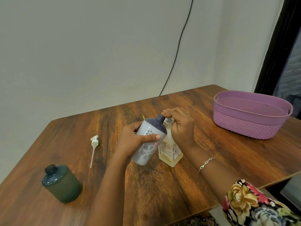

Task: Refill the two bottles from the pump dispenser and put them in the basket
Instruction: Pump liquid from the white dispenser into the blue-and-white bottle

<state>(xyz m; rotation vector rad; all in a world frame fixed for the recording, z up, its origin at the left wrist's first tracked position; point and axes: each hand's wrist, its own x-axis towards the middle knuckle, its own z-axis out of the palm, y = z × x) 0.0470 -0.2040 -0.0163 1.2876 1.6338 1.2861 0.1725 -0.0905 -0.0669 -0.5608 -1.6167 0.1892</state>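
Observation:
My left hand (136, 137) grips a grey bottle (147, 147) with white flower marks and a dark blue top, tilted so its open neck sits by the pump spout. My right hand (180, 126) rests on top of the pump dispenser (171, 150), a clear bottle of yellowish liquid standing mid-table, with fingers curled over the pump head. A squat dark green bottle (61, 184) stands open at the front left. The purple basket (250, 126) sits at the far right, nothing visible inside it.
A loose white pump top with its long tube (94, 148) lies on the wooden table (162, 185) left of my hands. A black cable (177, 46) hangs down the wall behind. The table's right edge runs close to my right forearm.

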